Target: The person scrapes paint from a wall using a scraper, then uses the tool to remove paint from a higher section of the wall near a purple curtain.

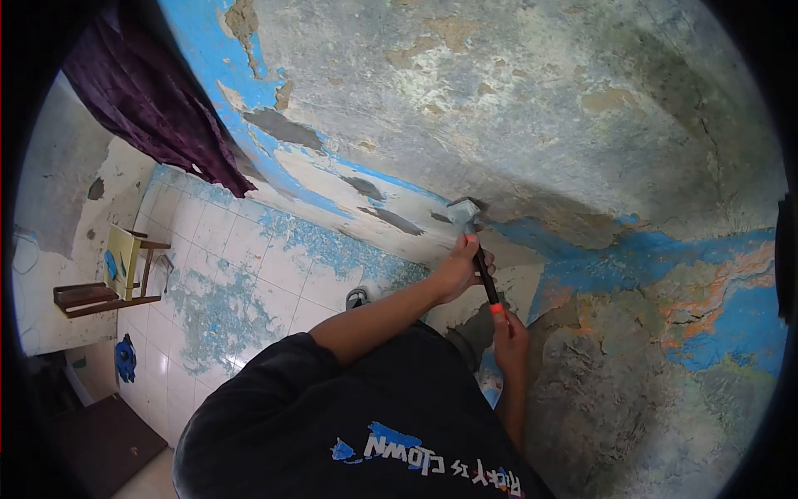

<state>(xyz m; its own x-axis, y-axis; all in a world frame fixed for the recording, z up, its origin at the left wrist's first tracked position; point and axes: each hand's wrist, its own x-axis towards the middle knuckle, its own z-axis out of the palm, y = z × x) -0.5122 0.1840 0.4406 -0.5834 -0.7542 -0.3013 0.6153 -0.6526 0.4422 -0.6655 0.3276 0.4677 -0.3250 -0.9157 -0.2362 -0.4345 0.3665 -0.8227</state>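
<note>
A long-handled scraper (pixel 487 279) with a black shaft, orange-red bands and a broad grey metal head slants up from my body. My left hand (pixel 464 271) is wrapped round the shaft just below the head. Lower down, my right hand (pixel 509 327) grips the handle's end by an orange-red band. The scraper's head meets, or lies very near, the wall (pixel 532 108) along a strip of blue and white paint. Bare grey plaster shows above that strip, with dark patches in the white paint to the left.
At right, the adjoining wall (pixel 615 366) has blue, orange and grey peeling patches. Blue paint flakes (pixel 216 308) litter the tiled floor (pixel 283 270). A wooden stool (pixel 125 264) stands at left, a purple curtain (pixel 158 100) hangs upper left, and a foot in a sandal (pixel 357 298) shows below.
</note>
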